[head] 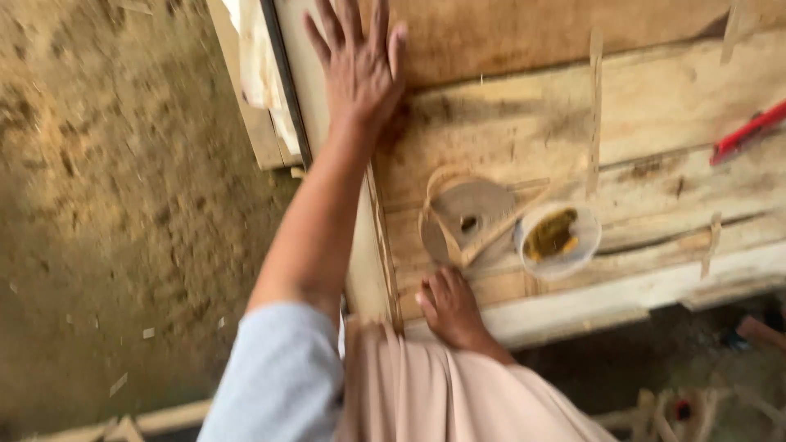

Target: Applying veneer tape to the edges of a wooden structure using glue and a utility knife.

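Left hand (358, 61): open, fingers spread, palm flat on the brown board (524, 29) at the far end of the plank worktop (655, 98); it grips nothing. Right hand (450, 309): fingers loosely curled, resting on the near edge. Just beyond it lie a round wooden disc (468, 214) and a white cup (558, 239) of yellowish liquid. Far right: a red tool (749, 131).

A pale blue short sleeve (282, 372) covers the left upper arm, above a beige pleated skirt (442, 393), hands bare
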